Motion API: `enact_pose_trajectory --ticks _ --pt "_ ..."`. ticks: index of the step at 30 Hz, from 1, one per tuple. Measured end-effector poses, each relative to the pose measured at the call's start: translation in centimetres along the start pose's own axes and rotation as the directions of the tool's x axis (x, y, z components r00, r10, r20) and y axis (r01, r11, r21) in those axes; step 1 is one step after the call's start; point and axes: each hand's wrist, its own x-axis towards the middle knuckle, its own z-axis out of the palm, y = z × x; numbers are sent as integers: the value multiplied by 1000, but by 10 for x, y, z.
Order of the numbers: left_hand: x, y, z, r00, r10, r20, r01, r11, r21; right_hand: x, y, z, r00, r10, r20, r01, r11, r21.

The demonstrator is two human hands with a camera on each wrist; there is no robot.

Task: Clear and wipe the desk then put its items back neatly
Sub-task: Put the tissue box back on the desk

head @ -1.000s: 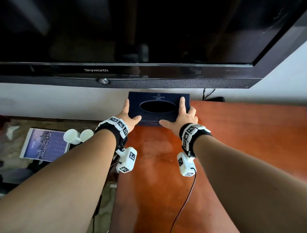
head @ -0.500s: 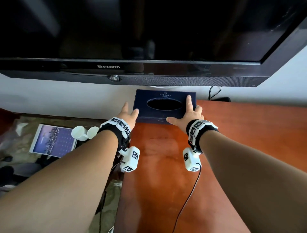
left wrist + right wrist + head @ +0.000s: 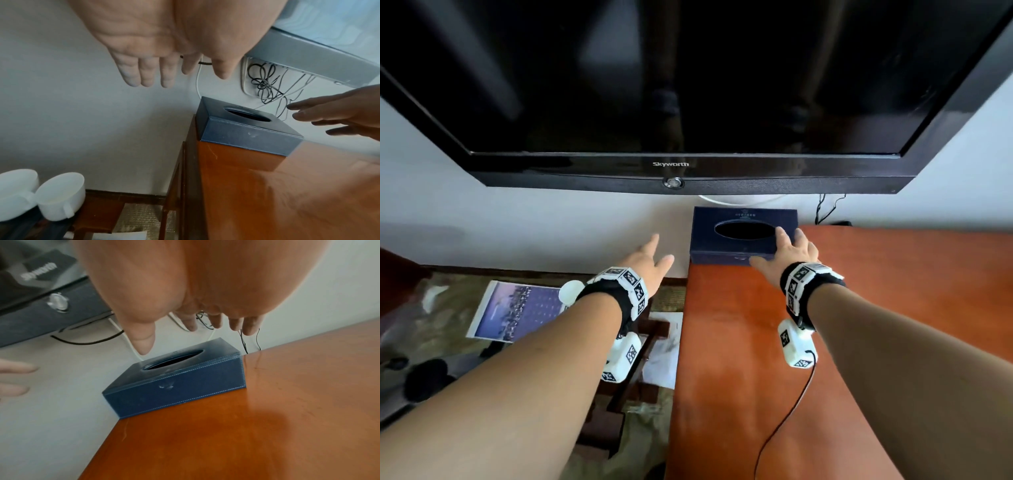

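Observation:
A dark blue tissue box (image 3: 709, 240) with an oval opening stands at the back left corner of the orange wooden desk (image 3: 859, 308), against the wall. My right hand (image 3: 787, 250) hovers over the box's right end with straight, spread fingers and holds nothing. The right wrist view shows these fingers (image 3: 191, 324) above the box (image 3: 176, 394), with no contact visible. My left hand (image 3: 650, 257) is open in the air to the left of the box, past the desk's edge. In the left wrist view its fingers (image 3: 148, 76) are straight, well clear of the box (image 3: 246, 136).
A black television (image 3: 688, 85) hangs low over the box. Cables (image 3: 825, 209) hang behind the desk at the wall. Left of the desk and lower down are two white cups (image 3: 61, 194), a calendar (image 3: 517, 311), a paper sheet (image 3: 664, 359) and a dark wooden frame.
Both hands have let go of the tissue box. My left hand has moved left, off the desk's edge. My right hand has lifted slightly above the box's right end.

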Motion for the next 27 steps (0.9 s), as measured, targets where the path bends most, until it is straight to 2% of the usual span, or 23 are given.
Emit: enact_pose_trajectory --ticks 7,12,20,27 --pt "-31 -66 -15 985 171 15 -172 985 21 -100 -34 9 998 10 -62 -19 989 -147" --pt "-72 -126 -61 959 282 -30 -268 935 232 -182 -85 22 999 18 -47 -26 984 -174" --pt "-120 -225 -134 961 250 -119 -206 932 298 -256 -164 68 996 -90 7 90 984 -154" --pt "-185 -319 -135 979 132 -153 -84 955 284 -281 -214 122 981 -185 66 192 973 -130"
